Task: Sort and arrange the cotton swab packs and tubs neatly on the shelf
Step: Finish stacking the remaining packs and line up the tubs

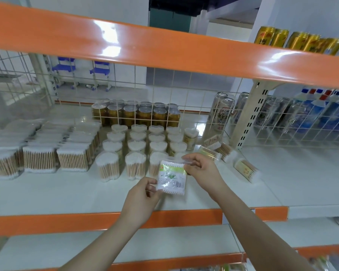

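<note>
Both hands hold one flat cotton swab pack [171, 178] above the shelf [47, 194] near its front edge. Left hand [143, 198] pinches the lower left corner; right hand [202, 171] pinches the top edge. Upright tubs [134, 151] stand just behind; bare shelf lies left of the hands.

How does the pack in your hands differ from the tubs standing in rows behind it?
The flat swab pack is a soft bag with a green and white label; the upright tubs are clear, showing wooden sticks. The pack is held above the shelf by the left hand and right hand; the tubs stand on it. Both hold cotton swabs.
</note>
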Action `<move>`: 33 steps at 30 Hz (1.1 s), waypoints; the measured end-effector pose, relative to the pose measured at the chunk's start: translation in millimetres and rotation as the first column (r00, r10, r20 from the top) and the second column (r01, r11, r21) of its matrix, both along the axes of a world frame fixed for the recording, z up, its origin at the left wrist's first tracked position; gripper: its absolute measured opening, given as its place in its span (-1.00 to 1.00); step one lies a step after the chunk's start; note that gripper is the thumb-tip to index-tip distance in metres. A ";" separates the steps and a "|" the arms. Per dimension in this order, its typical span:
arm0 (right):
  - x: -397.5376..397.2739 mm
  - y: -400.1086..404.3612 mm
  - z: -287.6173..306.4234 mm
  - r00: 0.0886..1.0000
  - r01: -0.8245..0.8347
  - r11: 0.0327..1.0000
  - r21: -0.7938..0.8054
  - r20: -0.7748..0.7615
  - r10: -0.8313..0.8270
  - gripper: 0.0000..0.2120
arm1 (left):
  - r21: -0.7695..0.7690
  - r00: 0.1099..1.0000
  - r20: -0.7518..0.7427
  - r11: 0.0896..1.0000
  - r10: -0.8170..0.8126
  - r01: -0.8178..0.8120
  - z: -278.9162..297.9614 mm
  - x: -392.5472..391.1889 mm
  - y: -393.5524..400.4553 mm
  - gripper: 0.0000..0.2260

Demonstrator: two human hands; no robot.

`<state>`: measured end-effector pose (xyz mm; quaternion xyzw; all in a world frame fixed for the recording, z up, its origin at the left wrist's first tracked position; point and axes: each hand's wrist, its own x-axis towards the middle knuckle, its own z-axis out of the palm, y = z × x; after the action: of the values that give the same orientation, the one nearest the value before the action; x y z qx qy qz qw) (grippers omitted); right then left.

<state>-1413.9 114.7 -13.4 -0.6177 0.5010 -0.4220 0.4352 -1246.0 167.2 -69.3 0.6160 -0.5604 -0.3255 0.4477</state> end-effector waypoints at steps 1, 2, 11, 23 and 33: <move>0.3 0.1 -0.5 1.000 -0.010 1.000 -0.001 0.000 0.010 -0.81 | 0.003 1.000 -0.009 1.000 -0.001 0.001 -0.2 0.1 0.8 -0.86; 0.6 0.4 -0.9 1.000 -0.022 1.000 -0.003 0.000 0.022 -0.81 | 0.006 1.000 -0.019 1.000 0.000 0.000 -0.6 0.1 1.2 -0.85; -0.6 6.0 -1.7 0.996 -0.093 0.995 -0.040 -0.005 0.093 -0.75 | 0.005 1.000 -0.030 1.000 0.006 -0.006 -2.3 -1.7 7.2 -0.82; -14.0 7.8 -2.5 0.994 -0.109 0.993 -0.037 0.019 0.110 -0.74 | -0.018 0.998 -0.043 0.999 0.035 -0.036 0.4 -12.9 14.9 -0.83; -5.7 5.5 -2.2 0.981 -0.194 0.980 -0.044 -0.018 0.194 -0.74 | -0.007 0.996 -0.071 0.998 0.060 -0.061 1.8 -14.2 15.8 -0.91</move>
<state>-1419.5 120.2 -15.5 -0.6761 0.4315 -0.3847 0.4569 -1260.2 183.1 -67.5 0.6187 -0.5269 -0.3310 0.4797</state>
